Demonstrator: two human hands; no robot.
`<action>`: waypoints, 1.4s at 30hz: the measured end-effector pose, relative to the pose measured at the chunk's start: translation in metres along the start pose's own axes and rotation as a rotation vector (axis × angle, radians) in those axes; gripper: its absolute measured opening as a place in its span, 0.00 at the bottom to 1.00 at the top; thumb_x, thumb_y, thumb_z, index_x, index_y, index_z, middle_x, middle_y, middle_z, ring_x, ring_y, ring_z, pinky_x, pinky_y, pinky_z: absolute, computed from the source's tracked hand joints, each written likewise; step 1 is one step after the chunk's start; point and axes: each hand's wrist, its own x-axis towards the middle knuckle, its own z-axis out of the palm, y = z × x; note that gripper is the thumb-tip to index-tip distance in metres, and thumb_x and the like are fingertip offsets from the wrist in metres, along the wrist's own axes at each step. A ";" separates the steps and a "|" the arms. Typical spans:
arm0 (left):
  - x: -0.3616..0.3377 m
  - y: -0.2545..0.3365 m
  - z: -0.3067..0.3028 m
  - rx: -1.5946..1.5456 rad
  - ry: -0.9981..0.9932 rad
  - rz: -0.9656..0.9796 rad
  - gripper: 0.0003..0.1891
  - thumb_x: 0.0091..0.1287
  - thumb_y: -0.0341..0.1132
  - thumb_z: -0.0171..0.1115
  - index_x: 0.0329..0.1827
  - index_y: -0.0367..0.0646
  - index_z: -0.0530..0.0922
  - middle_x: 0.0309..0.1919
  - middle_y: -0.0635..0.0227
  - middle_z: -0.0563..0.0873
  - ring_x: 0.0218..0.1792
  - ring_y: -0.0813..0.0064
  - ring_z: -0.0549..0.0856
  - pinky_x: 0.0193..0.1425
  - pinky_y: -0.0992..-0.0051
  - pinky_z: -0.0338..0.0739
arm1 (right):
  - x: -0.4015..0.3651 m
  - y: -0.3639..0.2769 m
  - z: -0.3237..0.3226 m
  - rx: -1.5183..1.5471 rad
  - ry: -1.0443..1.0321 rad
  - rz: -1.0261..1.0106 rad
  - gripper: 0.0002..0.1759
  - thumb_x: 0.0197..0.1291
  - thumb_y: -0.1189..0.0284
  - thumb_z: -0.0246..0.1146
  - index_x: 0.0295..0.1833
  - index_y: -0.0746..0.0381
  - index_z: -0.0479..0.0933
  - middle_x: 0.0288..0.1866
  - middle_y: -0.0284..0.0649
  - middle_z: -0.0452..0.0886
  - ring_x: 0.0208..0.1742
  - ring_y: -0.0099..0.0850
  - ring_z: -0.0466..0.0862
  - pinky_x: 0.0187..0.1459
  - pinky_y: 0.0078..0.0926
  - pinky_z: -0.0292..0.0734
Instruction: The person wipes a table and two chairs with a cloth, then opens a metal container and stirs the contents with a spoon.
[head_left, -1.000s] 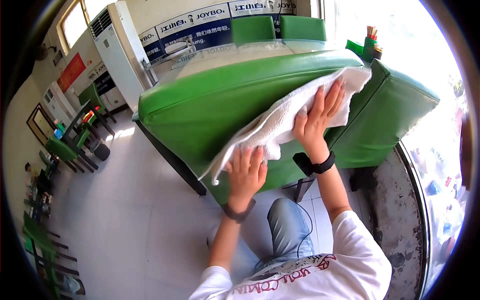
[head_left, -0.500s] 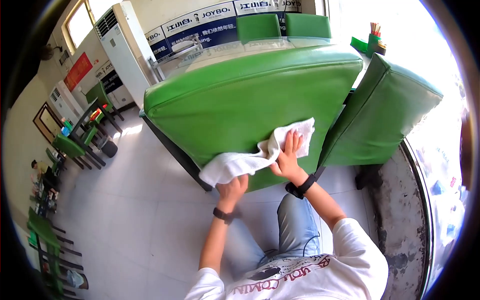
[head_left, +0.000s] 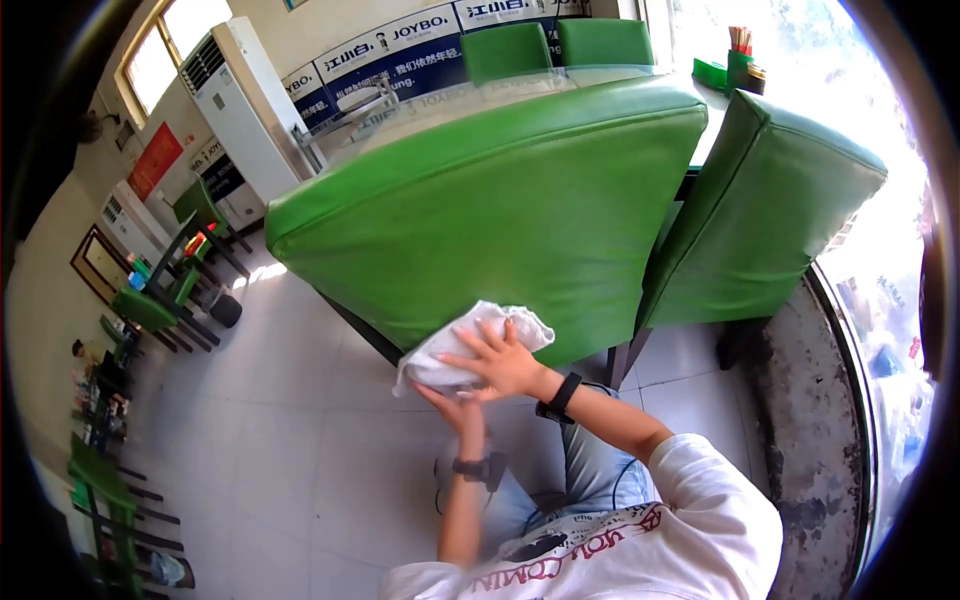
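A white cloth [head_left: 425, 358] lies bunched against the lower part of a green padded chair back [head_left: 480, 210]. My right hand [head_left: 505, 362] is flat on the cloth with its fingers spread, pressing it to the chair. Just below, my left hand [head_left: 458, 408] touches the cloth's bottom edge; its fingers look stretched out and are partly blurred. Part of the cloth is covered by my right hand.
A second green chair [head_left: 755, 220] stands close on the right, beside the window and a worn low wall [head_left: 810, 420]. Behind the near chair is a glass-topped table [head_left: 430, 115]. A chopstick holder [head_left: 739, 70] stands at its right end. Other chairs line the left.
My right hand has slid left and down with the cloth, which is now bunched instead of spread wide. My left hand has loosened from its closed grip and sits below the right.
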 end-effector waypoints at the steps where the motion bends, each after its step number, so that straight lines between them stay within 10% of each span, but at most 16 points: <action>1: -0.012 -0.036 -0.004 -0.024 0.010 -0.083 0.50 0.56 0.25 0.60 0.79 0.37 0.38 0.76 0.46 0.51 0.76 0.51 0.56 0.76 0.57 0.57 | -0.020 0.001 0.002 0.044 -0.202 0.001 0.42 0.55 0.33 0.53 0.75 0.34 0.61 0.81 0.37 0.54 0.75 0.49 0.61 0.59 0.69 0.60; 5: -0.006 -0.038 0.005 0.237 0.026 -0.037 0.46 0.59 0.25 0.58 0.77 0.31 0.39 0.73 0.40 0.54 0.74 0.48 0.59 0.76 0.58 0.54 | -0.056 0.020 -0.008 0.028 -0.294 0.030 0.40 0.57 0.34 0.46 0.76 0.32 0.61 0.81 0.40 0.53 0.76 0.52 0.59 0.67 0.74 0.42; 7: 0.013 0.013 0.020 0.146 0.017 0.159 0.45 0.61 0.26 0.59 0.77 0.28 0.39 0.74 0.38 0.51 0.76 0.47 0.54 0.77 0.56 0.49 | -0.045 0.035 -0.028 -0.062 -0.097 0.091 0.38 0.59 0.35 0.45 0.72 0.36 0.68 0.81 0.41 0.53 0.81 0.50 0.48 0.70 0.67 0.14; 11: 0.034 0.108 0.061 0.376 0.039 0.576 0.46 0.64 0.33 0.63 0.78 0.31 0.42 0.77 0.36 0.41 0.78 0.40 0.40 0.77 0.47 0.38 | 0.009 0.059 -0.125 -0.113 0.353 0.227 0.34 0.60 0.42 0.52 0.70 0.41 0.72 0.81 0.50 0.50 0.83 0.50 0.37 0.68 0.66 0.10; 16: 0.043 0.154 0.098 0.472 -0.451 1.024 0.35 0.62 0.40 0.64 0.74 0.52 0.65 0.75 0.47 0.58 0.75 0.41 0.54 0.74 0.42 0.43 | -0.003 0.113 -0.164 -0.151 0.520 0.549 0.28 0.60 0.55 0.53 0.62 0.57 0.75 0.80 0.59 0.46 0.81 0.61 0.37 0.71 0.65 0.14; 21: 0.007 0.066 0.133 0.331 -1.093 0.752 0.29 0.64 0.39 0.61 0.70 0.48 0.69 0.68 0.51 0.70 0.69 0.45 0.67 0.72 0.52 0.62 | -0.103 0.154 -0.060 0.192 0.434 0.809 0.25 0.58 0.58 0.61 0.56 0.63 0.75 0.59 0.54 0.75 0.63 0.56 0.70 0.68 0.52 0.55; 24: -0.031 -0.036 0.130 0.313 -1.086 0.716 0.26 0.66 0.40 0.61 0.67 0.43 0.71 0.58 0.47 0.78 0.59 0.44 0.77 0.62 0.53 0.70 | -0.154 0.128 -0.035 0.153 0.318 0.819 0.23 0.58 0.61 0.60 0.55 0.64 0.76 0.60 0.56 0.75 0.65 0.58 0.68 0.70 0.50 0.56; 26: -0.045 -0.056 0.121 0.400 -1.251 0.511 0.24 0.67 0.42 0.59 0.64 0.39 0.73 0.57 0.46 0.79 0.56 0.44 0.79 0.61 0.53 0.71 | -0.179 0.119 -0.039 0.322 0.038 0.885 0.30 0.67 0.60 0.53 0.71 0.63 0.65 0.75 0.56 0.59 0.78 0.56 0.52 0.77 0.49 0.40; 33: 0.012 0.045 0.128 0.397 -0.826 0.970 0.22 0.66 0.35 0.59 0.64 0.40 0.73 0.59 0.47 0.77 0.61 0.47 0.74 0.66 0.54 0.67 | -0.098 0.116 -0.119 0.264 0.152 0.622 0.25 0.67 0.70 0.48 0.67 0.68 0.66 0.69 0.57 0.66 0.74 0.54 0.60 0.75 0.47 0.46; 34: 0.029 0.085 0.129 0.238 -0.875 0.724 0.22 0.65 0.32 0.59 0.63 0.39 0.73 0.56 0.49 0.79 0.57 0.48 0.77 0.63 0.56 0.70 | -0.076 0.119 -0.137 0.259 0.188 0.580 0.25 0.67 0.69 0.48 0.67 0.68 0.67 0.69 0.57 0.67 0.74 0.53 0.61 0.75 0.47 0.47; 39: 0.092 0.203 0.084 0.444 -0.400 1.187 0.25 0.65 0.37 0.64 0.64 0.37 0.75 0.58 0.49 0.80 0.60 0.50 0.77 0.68 0.61 0.67 | 0.025 0.116 -0.233 -0.025 0.571 0.263 0.34 0.62 0.65 0.56 0.75 0.57 0.63 0.81 0.61 0.33 0.81 0.60 0.33 0.76 0.54 0.33; 42: 0.114 0.226 0.064 0.546 -0.146 1.206 0.32 0.68 0.46 0.58 0.73 0.43 0.64 0.72 0.46 0.60 0.71 0.42 0.57 0.70 0.45 0.49 | 0.057 0.101 -0.255 -0.233 0.553 0.209 0.30 0.63 0.58 0.57 0.71 0.50 0.70 0.82 0.56 0.41 0.80 0.63 0.34 0.75 0.58 0.31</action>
